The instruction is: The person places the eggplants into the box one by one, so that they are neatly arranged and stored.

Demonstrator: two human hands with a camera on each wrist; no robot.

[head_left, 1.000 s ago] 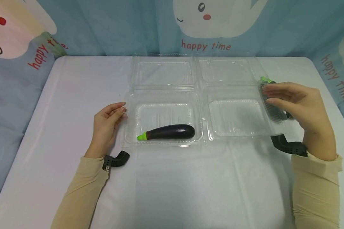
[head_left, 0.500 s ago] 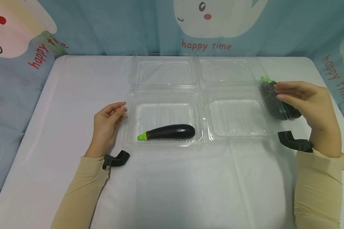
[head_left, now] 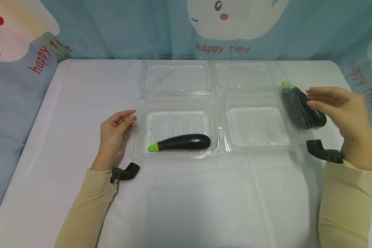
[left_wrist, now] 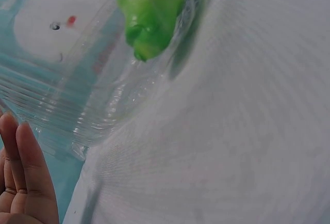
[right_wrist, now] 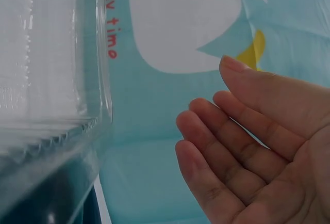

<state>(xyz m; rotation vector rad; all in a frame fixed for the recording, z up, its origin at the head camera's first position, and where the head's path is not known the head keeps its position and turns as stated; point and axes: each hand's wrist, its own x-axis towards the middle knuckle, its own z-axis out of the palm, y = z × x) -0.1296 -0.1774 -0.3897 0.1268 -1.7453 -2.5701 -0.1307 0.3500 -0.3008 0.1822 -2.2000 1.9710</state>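
Note:
A dark purple eggplant [head_left: 184, 142] with a bright green stem lies along the front of the left clear plastic container [head_left: 176, 103]. Its green end [left_wrist: 149, 15] shows at the top of the left wrist view. My left hand [head_left: 114, 134] is at that container's left edge, fingertips at the rim, fingers nearly straight. To the right stands a second clear container [head_left: 254, 119]. Beyond its right wall is dark eggplant [head_left: 316, 115] with a green tip, partly seen through plastic; whether one or two, I cannot tell. My right hand [head_left: 348, 108] hovers there, fingers loosely bent, holding nothing.
Both containers have their lids, a left lid [head_left: 176, 77] and a right lid [head_left: 243, 75], laid back toward the rear table edge. A white cloth [head_left: 210, 203] covers the table. A blue printed curtain [head_left: 111, 27] hangs behind it.
My right hand has drawn away to the right from the second container, uncovering more of the eggplant beside it. The left hand and the eggplant in the left container have stayed in place.

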